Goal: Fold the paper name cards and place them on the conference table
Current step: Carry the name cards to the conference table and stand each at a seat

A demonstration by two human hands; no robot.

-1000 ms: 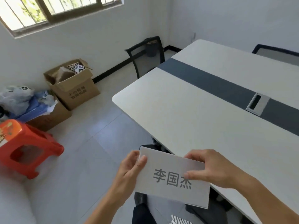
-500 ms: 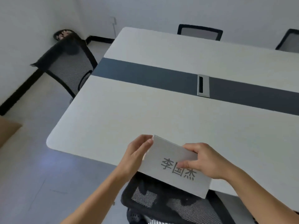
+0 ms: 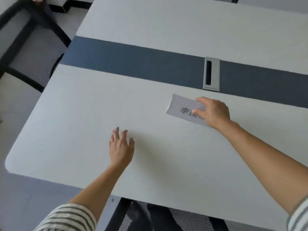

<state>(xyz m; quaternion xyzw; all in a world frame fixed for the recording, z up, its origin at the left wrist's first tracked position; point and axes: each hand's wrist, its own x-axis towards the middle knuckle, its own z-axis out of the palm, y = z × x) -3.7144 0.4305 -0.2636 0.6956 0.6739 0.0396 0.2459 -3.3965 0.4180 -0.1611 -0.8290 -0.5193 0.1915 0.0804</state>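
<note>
A folded white paper name card [image 3: 179,108] with dark printed characters lies tilted on the white conference table [image 3: 86,117], just short of the dark centre strip. My right hand [image 3: 214,112] pinches the card from its right end, thumb on the printed face and fingers over the top fold, covering part of the characters. My left hand [image 3: 120,145] hovers over the bare tabletop to the left and nearer me, fingers spread and holding nothing.
A metal cable port [image 3: 211,73] sits in the dark strip [image 3: 133,59] just beyond the card. A black mesh chair [image 3: 31,42] stands at the table's left end, and another chair [image 3: 150,215] is tucked under the near edge in front of me.
My right hand has carried the card forward from in front of my chest onto the table near the strip. My left hand has let go of it and opened.
</note>
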